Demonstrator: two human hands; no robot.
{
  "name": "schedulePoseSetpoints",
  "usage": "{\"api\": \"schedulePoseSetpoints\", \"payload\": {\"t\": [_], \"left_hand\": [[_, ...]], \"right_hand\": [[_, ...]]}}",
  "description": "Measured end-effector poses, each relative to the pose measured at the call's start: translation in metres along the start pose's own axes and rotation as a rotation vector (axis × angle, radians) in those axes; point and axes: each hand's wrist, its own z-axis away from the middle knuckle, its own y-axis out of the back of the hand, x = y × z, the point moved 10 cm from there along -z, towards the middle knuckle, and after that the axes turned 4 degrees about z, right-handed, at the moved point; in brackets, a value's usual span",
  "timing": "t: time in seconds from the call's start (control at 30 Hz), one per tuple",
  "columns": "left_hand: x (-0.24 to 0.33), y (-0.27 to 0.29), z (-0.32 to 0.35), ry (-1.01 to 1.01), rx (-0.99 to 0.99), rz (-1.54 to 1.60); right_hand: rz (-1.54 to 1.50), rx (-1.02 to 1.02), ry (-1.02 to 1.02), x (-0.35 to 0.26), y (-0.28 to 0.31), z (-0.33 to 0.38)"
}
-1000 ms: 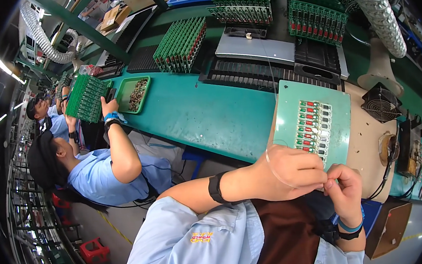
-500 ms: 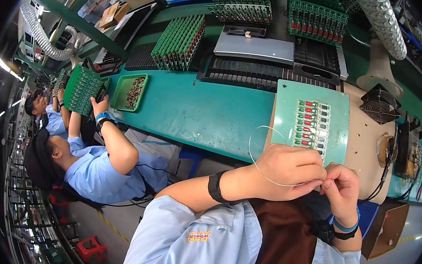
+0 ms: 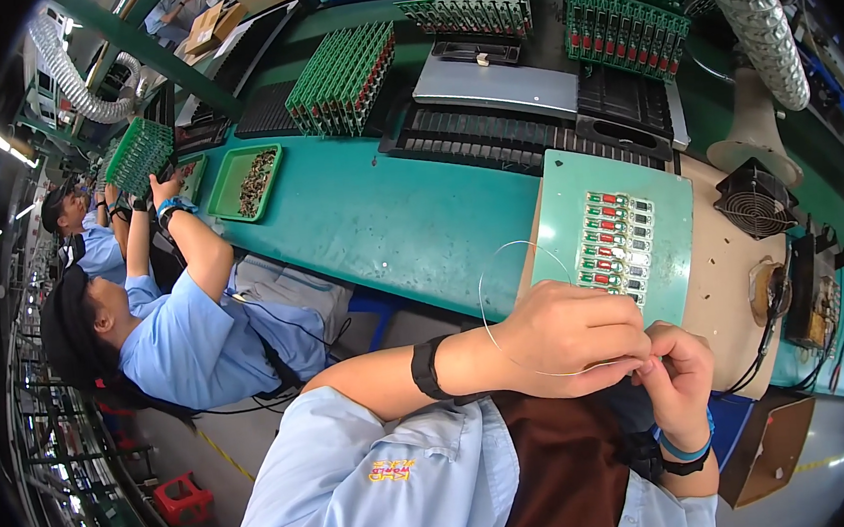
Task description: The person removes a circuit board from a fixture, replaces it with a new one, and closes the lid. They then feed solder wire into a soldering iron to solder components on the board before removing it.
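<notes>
A thin silvery wire (image 3: 481, 288) curves in a wide loop around my left hand (image 3: 569, 336), its end running to my fingertips. My left hand is closed, its fingers curled and pinching the wire. Against it, my right hand (image 3: 679, 371) is closed too, thumb and forefinger meeting at the wire's end; the exact pinch point is partly hidden. Just beyond my hands, a panel of small circuit boards (image 3: 613, 247) with red and dark parts lies on a pale green plate (image 3: 575, 180). Neither hand touches the panel.
Green bench (image 3: 418, 214) with a green bin (image 3: 245, 184) of small parts. Racked circuit boards (image 3: 341, 80) stand along the back. A small fan (image 3: 756, 198) and silver duct (image 3: 747, 14) are at right. At left, a co-worker (image 3: 182, 335) lifts a green board stack (image 3: 141, 153).
The view has shifted slightly. My hands stay together on the wire, whose loop looks a little changed. The co-worker's arms and the board stack have moved left, farther away.
</notes>
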Motion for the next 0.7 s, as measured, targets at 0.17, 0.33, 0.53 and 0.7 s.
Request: {"api": "schedulePoseSetpoints", "payload": {"t": [0.17,0.33,0.53,0.7], "left_hand": [[0.0,0.002,-0.002,-0.015,-0.017,-0.002],[-0.006,0.011,-0.007,0.034,-0.018,-0.007],[-0.008,0.061,0.002,0.15,0.137,-0.269],[-0.022,0.103,0.016,0.146,0.29,-0.241]], "right_hand": [[0.009,0.01,0.003,-0.003,0.003,0.005],[0.132,-0.001,0.094,-0.004,0.008,0.001],[0.155,0.119,0.078,0.004,0.034,0.001],[-0.435,0.35,-0.101,0.073,0.082,0.037]]}}
